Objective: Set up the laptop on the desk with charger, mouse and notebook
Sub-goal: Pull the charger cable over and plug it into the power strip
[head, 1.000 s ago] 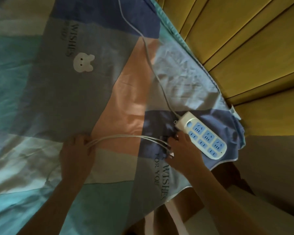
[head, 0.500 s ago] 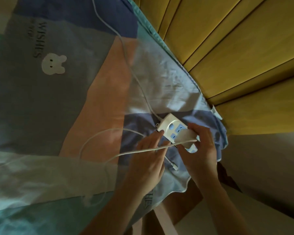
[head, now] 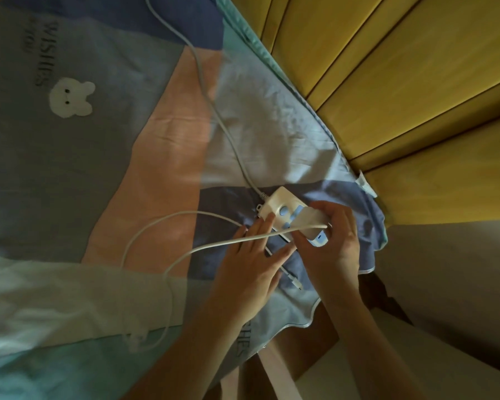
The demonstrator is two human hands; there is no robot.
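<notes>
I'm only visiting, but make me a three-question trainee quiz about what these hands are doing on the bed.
1. True or false: the power strip lies on a bare wooden desk.
2. Which hand holds the white charger block over the strip: A) left, B) right?
3. Fill in: the left hand rests beside the strip with its fingers ____.

Key
1. False: it lies on the patchwork bed cover.
2. B: the right hand grips it; whether it is plugged in yet cannot be told.
3. Spread flat; the white cable crosses over it.
</notes>
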